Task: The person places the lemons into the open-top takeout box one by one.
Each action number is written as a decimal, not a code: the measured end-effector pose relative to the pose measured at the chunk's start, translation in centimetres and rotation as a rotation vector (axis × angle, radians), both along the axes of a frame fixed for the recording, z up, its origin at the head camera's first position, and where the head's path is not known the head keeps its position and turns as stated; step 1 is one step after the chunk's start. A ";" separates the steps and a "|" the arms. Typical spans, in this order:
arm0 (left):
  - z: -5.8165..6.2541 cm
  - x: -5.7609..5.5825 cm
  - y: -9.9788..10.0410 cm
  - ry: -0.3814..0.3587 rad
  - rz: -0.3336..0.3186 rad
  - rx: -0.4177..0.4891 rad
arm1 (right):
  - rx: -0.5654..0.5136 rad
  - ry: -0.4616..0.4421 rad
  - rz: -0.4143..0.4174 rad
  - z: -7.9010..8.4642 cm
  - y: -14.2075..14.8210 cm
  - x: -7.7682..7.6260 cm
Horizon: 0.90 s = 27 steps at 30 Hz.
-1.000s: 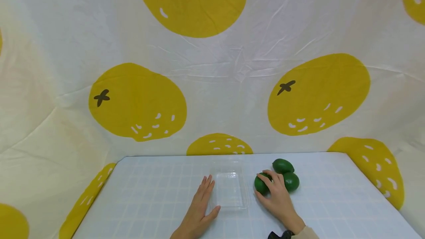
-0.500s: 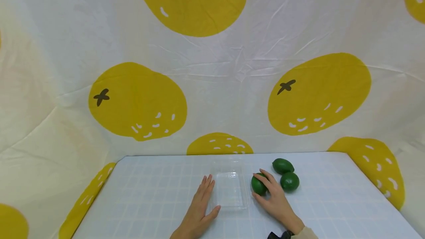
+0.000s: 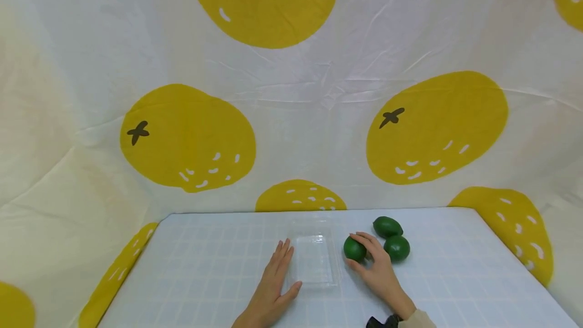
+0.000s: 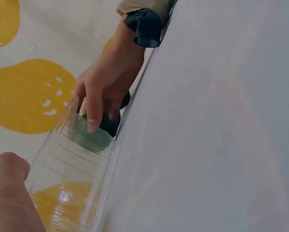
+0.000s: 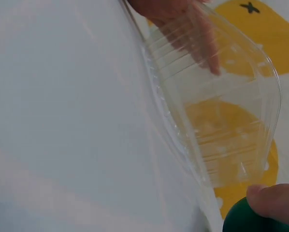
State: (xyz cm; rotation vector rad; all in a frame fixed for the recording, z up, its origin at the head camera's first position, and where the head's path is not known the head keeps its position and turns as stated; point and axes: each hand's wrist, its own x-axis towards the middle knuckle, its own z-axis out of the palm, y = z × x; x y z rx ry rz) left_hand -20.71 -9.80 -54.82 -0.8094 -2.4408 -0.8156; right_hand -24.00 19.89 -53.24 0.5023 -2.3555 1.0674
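A clear plastic container stands at the middle of the table. Along its left side lies my left hand, fingers straight and thumb spread near the front corner. To the right of the container, my right hand holds a dark green lime between thumb and curled fingers. The right wrist view has the thumb on that lime beside the see-through container wall. Through the container in the left wrist view, the lime appears under the fingers. Whether it touches the table I cannot tell.
Two more limes, a farther one and a nearer one, lie close together just right of my right hand. A pale checked cloth covers the table. Behind it hangs a white curtain printed with yellow fruit.
My right hand has drawn its lime a little to the left, away from the other two limes and nearer the container. The left hand and container have stayed in place.
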 end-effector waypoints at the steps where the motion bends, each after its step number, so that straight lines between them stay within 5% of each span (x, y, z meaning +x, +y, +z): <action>1: 0.0 0.0 0.0 0.002 0.000 0.003 | -0.010 -0.005 0.000 0.2 0.0 -0.1; 12: 0.1 0.2 0.1 -0.070 0.012 0.001 | -0.129 -0.021 -0.018 3.2 -1.1 -0.1; 21: 0.3 0.2 0.0 -0.081 0.023 -0.005 | -0.267 -0.071 0.025 9.4 -4.4 1.1; 27: 0.4 0.1 -0.1 -0.058 0.006 0.003 | -0.260 -0.120 0.053 8.8 -6.2 -1.0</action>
